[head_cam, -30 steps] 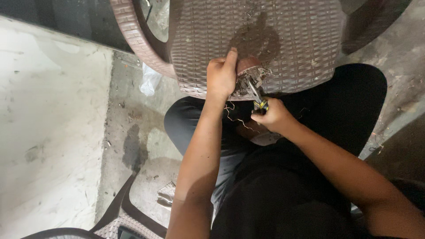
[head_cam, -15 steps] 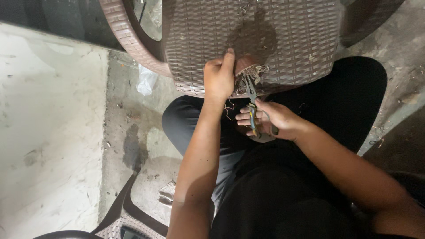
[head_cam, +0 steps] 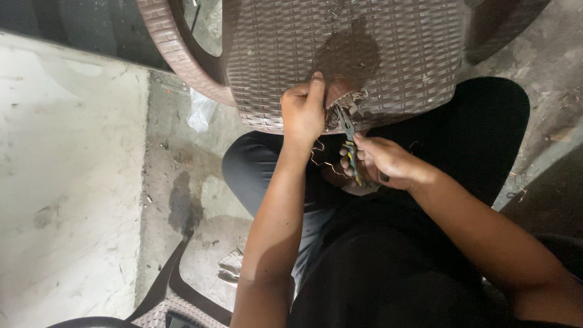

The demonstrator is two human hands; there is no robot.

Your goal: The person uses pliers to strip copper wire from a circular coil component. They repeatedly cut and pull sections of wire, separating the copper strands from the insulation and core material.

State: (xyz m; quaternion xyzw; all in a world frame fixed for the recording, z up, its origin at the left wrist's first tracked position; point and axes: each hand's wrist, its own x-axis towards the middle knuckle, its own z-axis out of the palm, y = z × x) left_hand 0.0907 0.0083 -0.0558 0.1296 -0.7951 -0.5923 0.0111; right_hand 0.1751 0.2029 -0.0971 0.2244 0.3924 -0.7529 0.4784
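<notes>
Left hand (head_cam: 303, 112): fingers curled and closed, pressed against the front edge of the woven chair seat (head_cam: 291, 48), thumb up on the weave, pinching the frayed bundle of strands (head_cam: 347, 100) at the rim.
Right hand (head_cam: 379, 161): wrapped tight round the handles of the pliers (head_cam: 349, 136), knuckles toward the person's lap.
Pliers: metal nose pointing up and a little left into the frayed bundle, just beside the left hand's fingers; the handles show yellow and green between the gripping fingers. I can't tell whether the nose is biting a strand or only touching it.
Frayed bundle: sits at the near rim of the seat, between the two hands, with a dark stain (head_cam: 347, 58) on the weave right above it.
Loose strands (head_cam: 322, 159): thin curly bits hang under the left wrist, over the lap.
Chair seat: brown plastic weave, tipped toward the person, its curved armrest (head_cam: 167, 45) off to the left.
Person: seated, dark trousers, knees under the seat.
Floor (head_cam: 67, 182): pale, scuffed concrete, with a white crumpled scrap (head_cam: 199, 110) lying near the armrest.
</notes>
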